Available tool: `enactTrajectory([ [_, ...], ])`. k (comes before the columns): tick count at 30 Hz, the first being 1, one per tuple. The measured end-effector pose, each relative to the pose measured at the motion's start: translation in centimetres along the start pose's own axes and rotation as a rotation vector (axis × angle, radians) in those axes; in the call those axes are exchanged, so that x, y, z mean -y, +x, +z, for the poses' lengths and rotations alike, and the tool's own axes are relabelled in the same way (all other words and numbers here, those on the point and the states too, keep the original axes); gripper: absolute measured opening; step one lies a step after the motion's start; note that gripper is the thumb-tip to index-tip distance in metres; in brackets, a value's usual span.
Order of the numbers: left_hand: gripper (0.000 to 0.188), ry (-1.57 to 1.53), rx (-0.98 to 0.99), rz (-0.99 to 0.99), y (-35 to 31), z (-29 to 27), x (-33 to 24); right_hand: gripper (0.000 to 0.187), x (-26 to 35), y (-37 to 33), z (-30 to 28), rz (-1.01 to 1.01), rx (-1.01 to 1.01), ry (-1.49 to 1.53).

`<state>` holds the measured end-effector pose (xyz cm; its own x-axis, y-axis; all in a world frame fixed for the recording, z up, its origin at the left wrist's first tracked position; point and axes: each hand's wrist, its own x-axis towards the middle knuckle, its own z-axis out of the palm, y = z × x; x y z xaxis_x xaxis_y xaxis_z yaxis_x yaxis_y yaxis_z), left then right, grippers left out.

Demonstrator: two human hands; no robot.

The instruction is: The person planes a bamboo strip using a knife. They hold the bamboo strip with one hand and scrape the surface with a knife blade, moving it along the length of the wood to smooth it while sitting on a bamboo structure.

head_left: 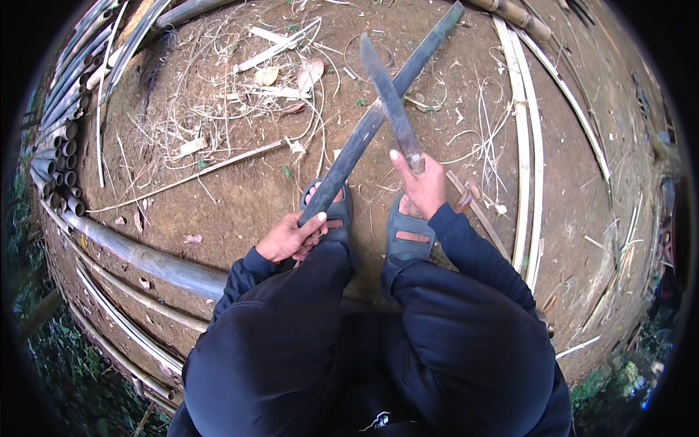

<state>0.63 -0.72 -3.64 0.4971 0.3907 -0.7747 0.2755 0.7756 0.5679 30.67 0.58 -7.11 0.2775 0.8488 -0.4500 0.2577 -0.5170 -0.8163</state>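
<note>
My left hand point(296, 239) grips the near end of a long dark bamboo strip point(350, 156), which slants up and away to the right above my left sandal. In my right hand point(422, 180) is a machete point(391, 98), its fingers wrapped round the handle, the thumb lying along it. The machete's blade points away and a little left, crossing over the bamboo strip near its middle. Whether the blade touches the strip I cannot tell. My grey sandals point(409, 237) rest on the ground just beyond my knees.
Pale shavings point(218, 116) and dry leaves litter the brown dirt ahead. Stacked bamboo poles point(62, 156) lie at far left, with a thick bamboo pole point(156, 261) beside my left knee. Long split bamboo strips point(523, 138) lie along the right. Green plants point(65, 349) border the lower left.
</note>
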Motion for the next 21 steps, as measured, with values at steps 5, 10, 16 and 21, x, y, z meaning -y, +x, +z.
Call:
enactTrajectory([
  [5, 0.039, 0.113, 0.026, 0.076, -0.3, 0.8, -1.1, 0.041, 4.3, 2.8, 0.3, 0.045, -0.098, 0.516],
  [10, 0.044, 0.027, 0.352, 0.012, 0.8, 1.4, -5.9, 0.029, 6.6, 4.3, -2.4, -0.064, -0.151, 0.726],
  [16, 0.049, -0.079, 0.232, 0.020, 0.9, 0.6, -6.9, 0.026, 8.1, 9.5, -8.2, -0.172, -0.290, 0.772],
  [21, 0.038, -0.104, 0.283, -0.022, 2.0, 1.7, -8.5, 0.021, 7.8, 12.7, -11.0, -0.229, -0.329, 0.668],
])
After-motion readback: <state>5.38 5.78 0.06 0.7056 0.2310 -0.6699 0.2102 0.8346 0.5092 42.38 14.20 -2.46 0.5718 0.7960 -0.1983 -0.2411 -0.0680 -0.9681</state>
